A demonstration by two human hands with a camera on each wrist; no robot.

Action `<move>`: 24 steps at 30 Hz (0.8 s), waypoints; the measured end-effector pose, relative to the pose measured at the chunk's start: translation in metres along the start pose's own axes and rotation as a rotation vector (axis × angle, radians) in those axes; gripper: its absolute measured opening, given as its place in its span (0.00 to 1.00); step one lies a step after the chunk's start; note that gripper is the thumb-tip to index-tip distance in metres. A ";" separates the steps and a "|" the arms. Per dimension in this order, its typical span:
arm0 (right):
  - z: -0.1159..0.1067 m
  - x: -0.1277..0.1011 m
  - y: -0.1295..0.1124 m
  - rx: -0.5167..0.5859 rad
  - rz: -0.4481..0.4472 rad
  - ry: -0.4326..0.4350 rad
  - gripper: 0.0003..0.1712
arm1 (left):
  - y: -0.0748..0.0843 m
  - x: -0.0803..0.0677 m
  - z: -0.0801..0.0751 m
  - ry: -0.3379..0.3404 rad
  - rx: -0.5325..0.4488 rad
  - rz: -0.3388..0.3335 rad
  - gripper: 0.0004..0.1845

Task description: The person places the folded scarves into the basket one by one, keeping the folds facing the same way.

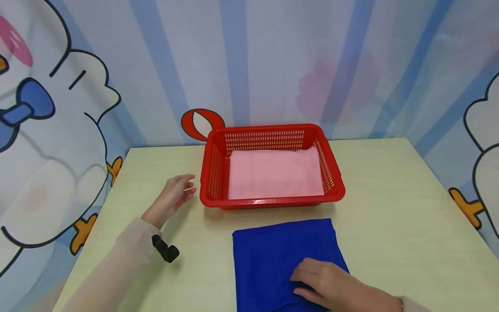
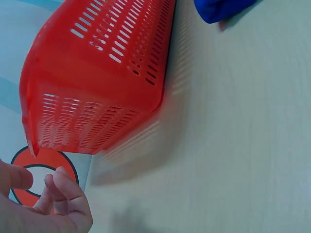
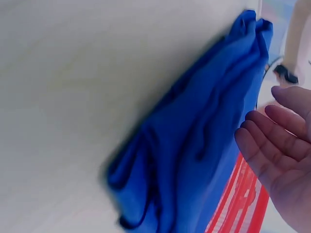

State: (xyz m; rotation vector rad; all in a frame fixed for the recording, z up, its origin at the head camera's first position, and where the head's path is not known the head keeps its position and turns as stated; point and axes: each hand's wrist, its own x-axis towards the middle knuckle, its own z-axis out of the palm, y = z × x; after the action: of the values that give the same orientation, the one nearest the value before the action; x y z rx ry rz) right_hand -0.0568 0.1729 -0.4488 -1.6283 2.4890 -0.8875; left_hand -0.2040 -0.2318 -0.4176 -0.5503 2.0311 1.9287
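Note:
A folded blue towel [image 1: 273, 251] lies on the pale wooden table [image 1: 390, 216], close to its front edge. My right hand [image 1: 323, 284] rests on the towel's near right part. In the right wrist view its fingers [image 3: 272, 141] are straight and relaxed over the rumpled blue towel [image 3: 194, 141], gripping nothing. Behind the towel stands a red slotted basket [image 1: 273, 201] with a folded pink cloth [image 1: 274, 173] lying flat inside. My left hand [image 1: 177, 190] hovers just left of the basket, fingers loosely curled and empty, a small gap from its wall [image 2: 97, 73].
A black strap mount [image 1: 165, 249] sits on my left wrist. A cartoon-printed curtain [image 1: 58, 130] closes off the back and both sides of the table. Bare tabletop lies to the right of the basket and towel.

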 end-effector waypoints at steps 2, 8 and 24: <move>-0.005 -0.002 0.002 0.017 0.074 0.010 0.07 | -0.003 -0.002 -0.002 -0.010 0.002 0.006 0.27; -0.015 -0.009 0.012 -0.035 0.223 0.112 0.10 | -0.011 -0.008 -0.005 -0.025 0.015 -0.001 0.27; -0.041 -0.022 0.038 -0.038 0.700 0.310 0.13 | -0.029 -0.028 -0.007 -0.107 0.067 -0.011 0.26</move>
State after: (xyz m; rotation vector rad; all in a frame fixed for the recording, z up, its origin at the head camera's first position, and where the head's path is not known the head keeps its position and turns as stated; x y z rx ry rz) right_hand -0.0914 0.2208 -0.4384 -0.5392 2.9542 -1.0263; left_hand -0.1655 -0.2375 -0.4307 -0.4321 2.0133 1.8353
